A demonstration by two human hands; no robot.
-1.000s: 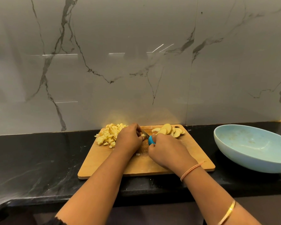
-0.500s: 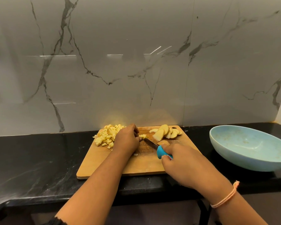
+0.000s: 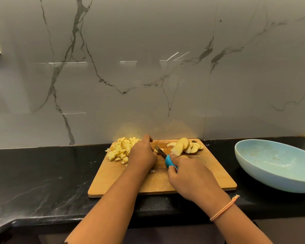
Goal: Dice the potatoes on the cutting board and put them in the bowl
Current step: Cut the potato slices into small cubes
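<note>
Right hand (image 3: 188, 175) gripping blue-handled knife (image 3: 169, 161) over cutting board (image 3: 209, 173), left hand (image 3: 142, 155) curled beside knife, hold indeterminate, diced potato (image 3: 121, 150) board's far-left, potato slices (image 3: 185, 147) far-right, bowl (image 3: 271, 180) right of board

A home kitchen, by the look of it: a wooden cutting board (image 3: 209, 175) lies on a black, white-veined stone tabletop (image 3: 42, 173); directly behind the board rises a glossy wall of large grey marble-look tiles (image 3: 148, 85); on the board's far left is a heap of diced potato (image 3: 121, 150), on its far right potato slices (image 3: 185, 147), at its middle a blue-handled knife (image 3: 169, 161); right of the board stands a wide pale-blue bowl (image 3: 271, 180).
</note>
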